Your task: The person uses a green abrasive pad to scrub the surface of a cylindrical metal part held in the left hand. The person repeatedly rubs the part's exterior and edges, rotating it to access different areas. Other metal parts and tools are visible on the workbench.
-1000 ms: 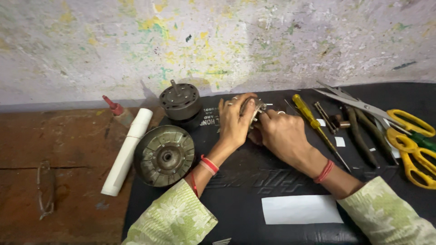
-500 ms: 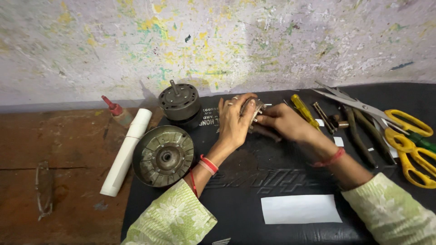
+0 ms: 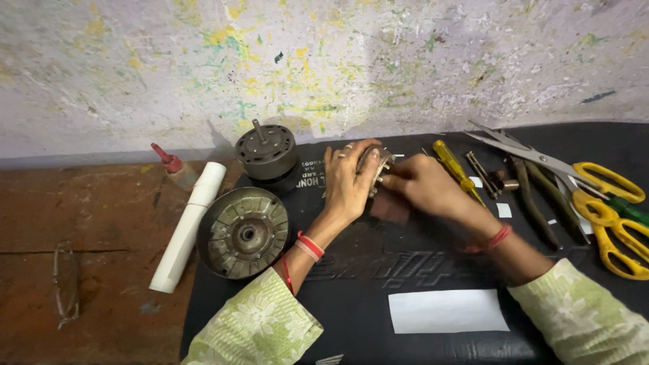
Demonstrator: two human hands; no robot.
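Currently the left hand (image 3: 348,182) is clenched around a small metal motor part (image 3: 380,164) on the black mat (image 3: 378,270); the right hand (image 3: 422,186) pinches its edge. Advisable: steady the part firmly, fingertips working squarely, screwdriver (image 3: 456,169) near.

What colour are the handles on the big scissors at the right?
Yellow: the scissors on the black mat, clearest in the head view.
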